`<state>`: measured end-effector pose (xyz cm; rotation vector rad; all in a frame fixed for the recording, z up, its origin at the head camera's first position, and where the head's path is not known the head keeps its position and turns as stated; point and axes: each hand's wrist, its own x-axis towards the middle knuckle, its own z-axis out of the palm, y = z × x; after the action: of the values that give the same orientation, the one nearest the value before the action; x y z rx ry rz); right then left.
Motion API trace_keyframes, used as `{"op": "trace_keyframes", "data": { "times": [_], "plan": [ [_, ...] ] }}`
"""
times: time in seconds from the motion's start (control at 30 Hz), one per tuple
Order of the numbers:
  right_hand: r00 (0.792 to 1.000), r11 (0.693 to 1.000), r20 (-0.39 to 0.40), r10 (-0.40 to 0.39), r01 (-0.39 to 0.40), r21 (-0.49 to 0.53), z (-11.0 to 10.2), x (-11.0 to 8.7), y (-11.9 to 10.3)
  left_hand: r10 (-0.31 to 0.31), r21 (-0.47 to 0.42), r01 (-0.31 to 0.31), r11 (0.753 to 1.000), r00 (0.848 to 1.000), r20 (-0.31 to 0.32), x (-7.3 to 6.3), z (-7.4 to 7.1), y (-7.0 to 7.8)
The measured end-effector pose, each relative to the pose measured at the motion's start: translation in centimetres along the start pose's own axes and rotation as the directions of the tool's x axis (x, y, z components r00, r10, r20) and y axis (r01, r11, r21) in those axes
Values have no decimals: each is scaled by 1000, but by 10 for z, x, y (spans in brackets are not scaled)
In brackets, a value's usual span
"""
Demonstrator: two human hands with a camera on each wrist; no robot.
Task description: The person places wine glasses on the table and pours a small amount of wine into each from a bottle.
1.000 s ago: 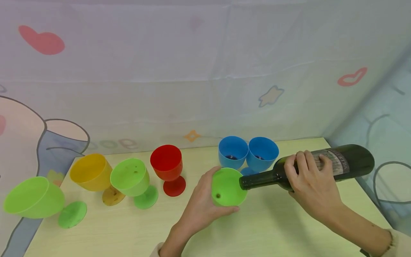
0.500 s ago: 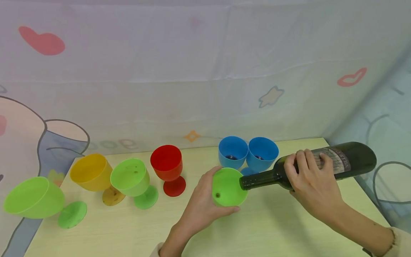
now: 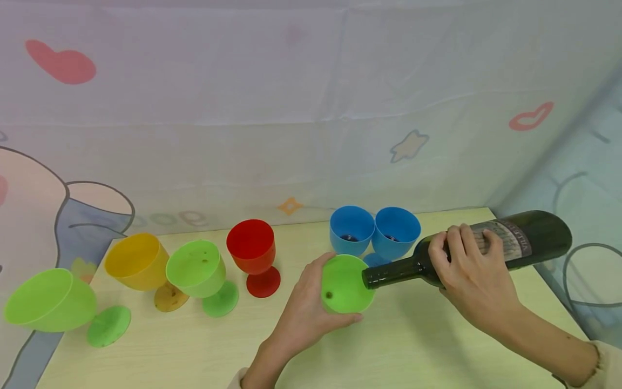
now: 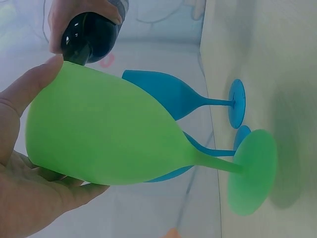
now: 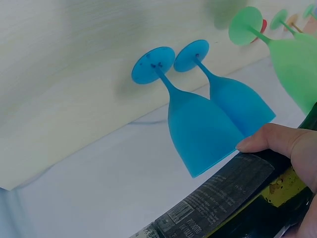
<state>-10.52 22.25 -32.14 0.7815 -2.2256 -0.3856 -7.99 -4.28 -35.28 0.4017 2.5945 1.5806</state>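
Note:
My left hand [image 3: 311,308] holds a light green plastic goblet [image 3: 342,281] round its bowl, thumb on the near side and fingers on the far side. The goblet's stem and foot [image 4: 252,173] show in the left wrist view; whether the foot touches the table I cannot tell. With my right hand [image 3: 473,275] I grip a dark wine bottle [image 3: 539,237] from above, round its body and shoulder. It lies tilted, neck pointing left and down, its mouth at the goblet's right rim. A small dark spot shows inside the bowl; no stream of liquid can be made out.
Two blue goblets [image 3: 351,229] with dark liquid at the bottom stand close behind my hands. To the left are a red goblet [image 3: 250,246], a yellow goblet [image 3: 136,265] and two more green goblets [image 3: 194,270] on the pale table [image 3: 194,356]. A printed cloth [image 3: 243,108] hangs behind.
The bottle's bottom end has risen slightly, so it tilts a little more, while its mouth stays at the green goblet's rim. My left hand and the goblet have barely moved.

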Motion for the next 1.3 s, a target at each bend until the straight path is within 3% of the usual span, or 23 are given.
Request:
{"op": "trace_keyframes", "data": {
  "times": [0.63,1.3],
  "plan": [
    [1000,1000,-21,-15,15,-6,0,2,0,25,22,-25,999,1000,7,0,1,-1],
    [1000,1000,10,-17,17,-15,-1,1,0,41,37,-42,998,999,9,0,1,-2]
  ]
}}
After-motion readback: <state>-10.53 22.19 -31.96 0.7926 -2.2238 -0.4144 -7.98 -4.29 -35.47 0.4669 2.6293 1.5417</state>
